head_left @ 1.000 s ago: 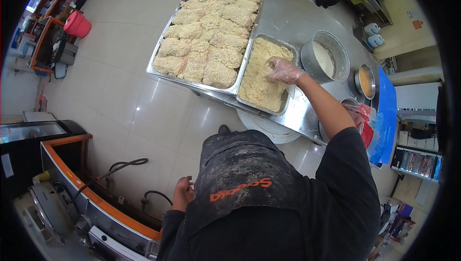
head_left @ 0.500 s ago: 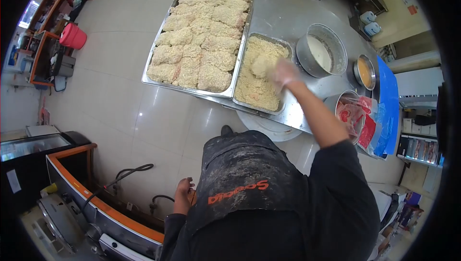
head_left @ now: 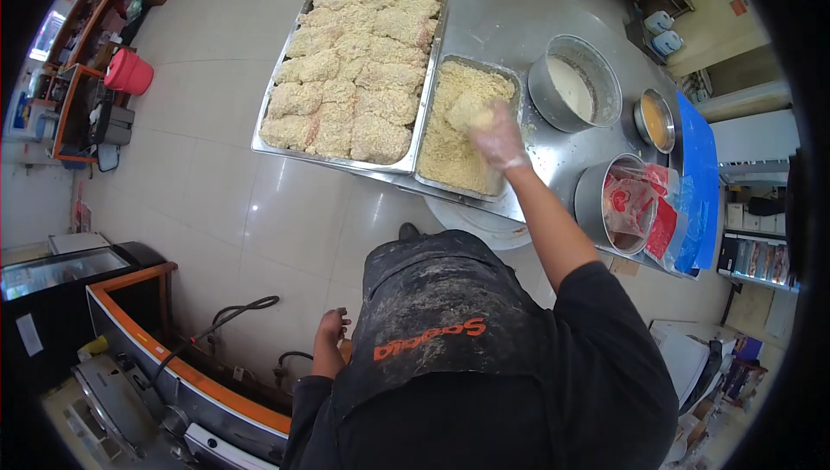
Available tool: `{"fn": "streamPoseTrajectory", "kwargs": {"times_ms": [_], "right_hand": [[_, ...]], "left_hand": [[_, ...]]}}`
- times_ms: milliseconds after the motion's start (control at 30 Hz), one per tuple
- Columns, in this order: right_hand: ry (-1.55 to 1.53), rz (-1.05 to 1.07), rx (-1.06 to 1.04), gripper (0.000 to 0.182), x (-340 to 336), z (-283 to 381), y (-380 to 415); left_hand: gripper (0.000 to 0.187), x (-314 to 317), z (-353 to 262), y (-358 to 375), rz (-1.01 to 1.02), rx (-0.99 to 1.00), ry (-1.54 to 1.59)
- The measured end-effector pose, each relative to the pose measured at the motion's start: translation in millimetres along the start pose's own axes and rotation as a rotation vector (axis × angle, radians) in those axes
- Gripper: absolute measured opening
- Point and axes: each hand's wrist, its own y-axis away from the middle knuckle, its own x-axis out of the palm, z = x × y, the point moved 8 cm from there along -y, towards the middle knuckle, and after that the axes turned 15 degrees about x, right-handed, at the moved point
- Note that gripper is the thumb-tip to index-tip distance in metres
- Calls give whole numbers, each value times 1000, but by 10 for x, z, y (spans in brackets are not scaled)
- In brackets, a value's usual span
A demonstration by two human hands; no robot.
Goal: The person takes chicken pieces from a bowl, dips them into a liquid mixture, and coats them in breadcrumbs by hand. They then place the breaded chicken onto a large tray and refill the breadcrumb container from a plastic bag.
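My right hand (head_left: 500, 138), in a clear glove, is over the right side of a metal tray of breadcrumbs (head_left: 452, 163). Its fingers curl down at the edge of a crumb-coated piece (head_left: 468, 112) lying in the crumbs; what they hold, if anything, is hidden. Left of that tray stands a larger metal tray (head_left: 418, 137) filled with rows of breaded pieces (head_left: 380, 107), which look like chicken. My left hand (head_left: 333, 325) hangs low beside my apron (head_left: 441, 297), fingers loosely bent and apart, with nothing in it.
Right of the crumbs, a deep metal pot (head_left: 546, 107) contains white batter. Beyond it is a bowl of orange liquid (head_left: 655, 124). Another pot (head_left: 591, 202) holds red and clear plastic bags, near blue plastic sheeting (head_left: 696, 185). The steel table's (head_left: 493, 12) near edge faces me.
My right hand has moved slightly left and down, onto the coated piece's edge, and is less blurred. The view has shifted a little. My left hand stays low at my side.
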Motion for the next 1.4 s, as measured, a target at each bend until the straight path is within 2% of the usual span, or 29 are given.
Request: {"fn": "streamPoseTrajectory", "kwargs": {"times_ms": [33, 133, 233, 300, 367, 433, 467, 567, 600, 667, 767, 833, 967, 1033, 1100, 1167, 1267, 1367, 1400], "right_hand": [[5, -32, -75, 61, -60, 125, -62], [166, -356, -246, 59, -63, 153, -309], [567, -241, -277, 60, 314, 83, -141], [619, -323, -478, 55, 378, 115, 54], [616, -196, -448, 52, 416, 112, -33], [556, 129, -172, 49, 219, 323, -210], [635, 120, -250, 51, 272, 314, -313], [756, 189, -150, 62, 295, 234, -546], [782, 214, -179, 66, 317, 275, -582], [834, 265, -231, 73, 333, 322, -627], [1011, 472, -117, 79, 383, 332, -612], [936, 434, -171, 74, 338, 354, -610], [877, 393, -313, 56, 306, 271, -505], [594, 357, -278, 46, 351, 106, -560], [473, 260, -406, 36, 256, 135, -464], [512, 100, -694, 26, -107, 698, 171], [675, 21, -630, 19, -57, 732, 274], [571, 200, -392, 17, 201, 297, 492], [615, -130, -815, 24, 276, 160, 674]], "left_hand": [[38, -7, -19, -14, 8, 6, -21], [38, -20, 21, -30, 11, -17, 36], [37, -31, 125, 0, -25, -5, 47], [34, -6, 267, -11, 4, -20, 31], [32, 24, 441, -19, 36, -13, -20], [30, 63, 509, 24, 89, 32, -127], [30, 78, 531, 39, 120, 63, -185], [30, 92, 546, 62, 182, 157, -273], [30, 98, 537, 88, 165, 163, -236], [31, 105, 530, 108, 129, 140, -178], [36, 58, 627, -21, 57, 47, -45], [41, 61, 713, -135, 4, -29, 139], [45, 118, 648, -204, 15, -53, 166], [44, 159, 737, -315, 29, -85, 193], [42, 185, 809, -427, 62, -85, 201], [41, 192, 819, -455, 69, -71, 197], [38, 118, 700, -321, 46, -35, 126], [37, 33, 488, -121, 30, -23, 18], [37, -1, 466, -118, 17, -19, 18]]}}
